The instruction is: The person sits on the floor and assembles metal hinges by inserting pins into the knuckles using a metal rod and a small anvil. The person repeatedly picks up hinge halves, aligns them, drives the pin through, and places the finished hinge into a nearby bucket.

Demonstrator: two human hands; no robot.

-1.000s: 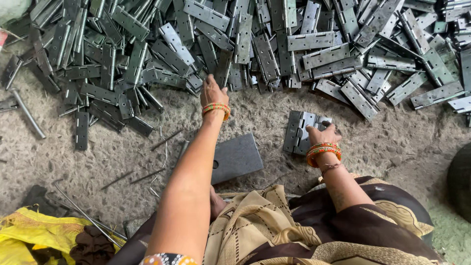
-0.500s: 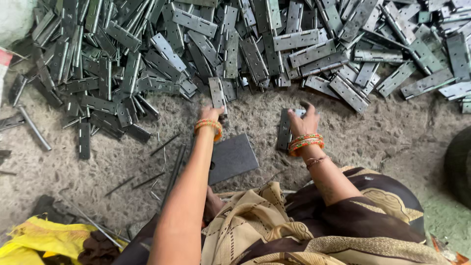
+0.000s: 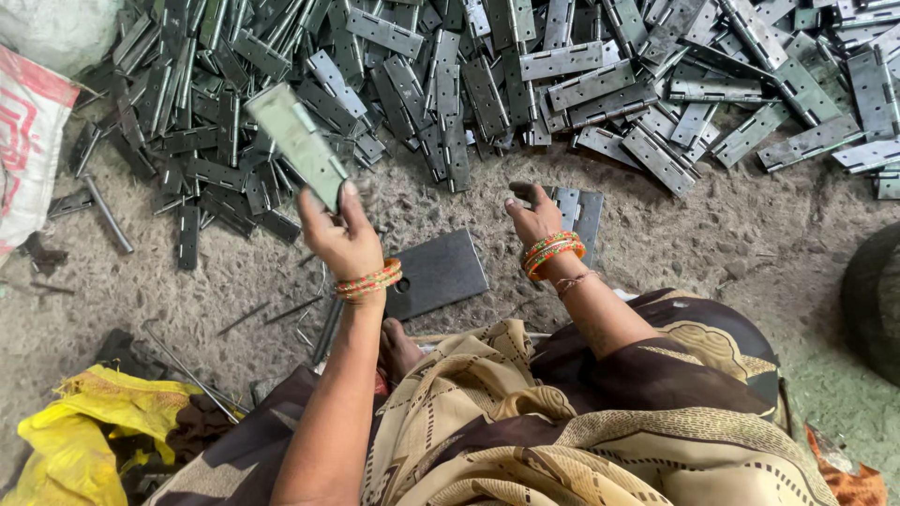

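My left hand [image 3: 339,231] is raised and grips a long grey metal hinge [image 3: 298,143] by its lower end, lifted clear of the ground. My right hand [image 3: 532,215] rests on a small stack of hinges [image 3: 578,209] lying on the dirt floor, fingers curled on its left edge. Both wrists wear orange and green bangles. A dark flat metal plate [image 3: 438,272] lies on the ground between my hands. A big heap of grey hinges [image 3: 525,75] spreads across the far side.
A white sack [image 3: 33,150] with red print sits at the far left. Yellow cloth [image 3: 89,422] lies at the lower left beside thin metal rods [image 3: 187,370]. A dark round object [image 3: 872,300] is at the right edge. My draped brown and beige clothing fills the foreground.
My left hand took a hinge from the heap and lifted it up and to the left. My right hand stayed on the small stack, shifting slightly left.
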